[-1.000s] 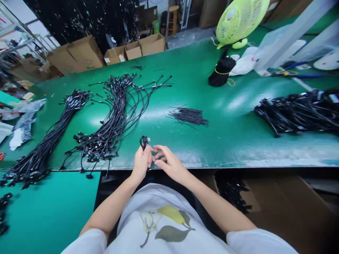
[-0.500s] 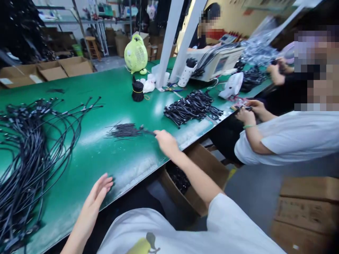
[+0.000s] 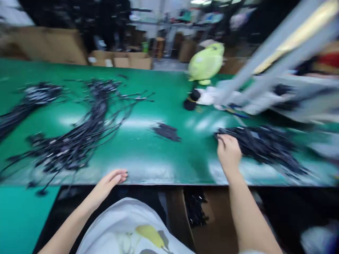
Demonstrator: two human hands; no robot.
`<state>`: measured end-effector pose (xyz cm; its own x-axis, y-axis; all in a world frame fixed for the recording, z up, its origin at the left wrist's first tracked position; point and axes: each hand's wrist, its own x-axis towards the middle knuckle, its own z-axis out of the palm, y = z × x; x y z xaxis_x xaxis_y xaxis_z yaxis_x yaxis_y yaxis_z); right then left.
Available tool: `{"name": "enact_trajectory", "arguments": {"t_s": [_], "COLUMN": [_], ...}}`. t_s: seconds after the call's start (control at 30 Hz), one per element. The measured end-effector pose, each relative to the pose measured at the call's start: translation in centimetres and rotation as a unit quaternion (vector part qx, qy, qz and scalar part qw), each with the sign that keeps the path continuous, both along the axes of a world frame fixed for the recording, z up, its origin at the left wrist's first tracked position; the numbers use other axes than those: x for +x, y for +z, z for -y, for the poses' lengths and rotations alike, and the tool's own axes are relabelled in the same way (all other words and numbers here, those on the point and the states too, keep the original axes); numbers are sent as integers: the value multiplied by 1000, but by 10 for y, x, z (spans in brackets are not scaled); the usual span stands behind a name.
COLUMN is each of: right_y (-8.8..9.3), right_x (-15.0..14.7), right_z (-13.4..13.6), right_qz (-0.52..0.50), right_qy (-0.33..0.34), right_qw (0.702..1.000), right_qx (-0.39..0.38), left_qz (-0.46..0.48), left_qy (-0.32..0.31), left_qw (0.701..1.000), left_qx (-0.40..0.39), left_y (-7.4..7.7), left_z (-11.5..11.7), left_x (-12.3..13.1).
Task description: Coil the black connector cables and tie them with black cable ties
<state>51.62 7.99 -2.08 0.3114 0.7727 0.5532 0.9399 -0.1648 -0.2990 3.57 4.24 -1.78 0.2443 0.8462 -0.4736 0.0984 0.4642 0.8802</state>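
From my remote view, the right hand (image 3: 229, 151) touches the left end of the cable pile (image 3: 262, 143) on the green table (image 3: 148, 155); I cannot tell its grip. The left hand (image 3: 112, 179), fingers loosely extended, is at the front edge.

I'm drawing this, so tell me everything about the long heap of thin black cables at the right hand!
The long heap of thin black cables lies on the shiny green tabletop, at the picture's right, near the front edge. It's messy, many strands slanting, with a few paler bits, and looks like plastic or rubber. The person's bare right hand is at its left end, seeming to touch it. Blur hides the cable ends.
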Motion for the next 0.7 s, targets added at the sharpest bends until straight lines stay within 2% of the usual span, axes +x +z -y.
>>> {"name": "enact_trajectory", "arguments": {"t_s": [0.07,0.13,0.23,0.3,0.37,0.43,0.47,0.57,0.63,0.7], "right_y": [-21,-37,-47,-49,-50,-50,-50,-50,-50,-48], "right_x": [-56,-109,-171,-195,-205,-206,-205,-205,-214,-230], "right_z": [-3,-2,0,-3,-7,-10,-10,-6,-3,-4], "right_qz": [-23,-52,-81,-68,-27,18,33,40,25,2], "right_qy": [134,249,360,407,429,428,422,395,389,407], "right_qw": [991,967,929,910,902,903,906,918,921,912], "right_qx": [10,-14,-33,-30,-19,-15,-14,-15,-21,-47], "left_qz": [19,14,-62,-171,-344,-541,-571,-604,-614,-624], "left_qy": [25,46,92,128,160,174,188,182,164,152], "left_qw": [999,996,976,939,870,770,752,743,741,731], "left_qx": [34,82,190,270,316,290,270,224,216,232], "left_y": [4,10,27,41,50,52,50,38,31,27], "left_z": [1,-3,-13,-21,-30,-37,-39,-38,-38,-42], "left_x": [-11,-27,-67,-106,-156,-210,-235,-290,-307,-313]}}
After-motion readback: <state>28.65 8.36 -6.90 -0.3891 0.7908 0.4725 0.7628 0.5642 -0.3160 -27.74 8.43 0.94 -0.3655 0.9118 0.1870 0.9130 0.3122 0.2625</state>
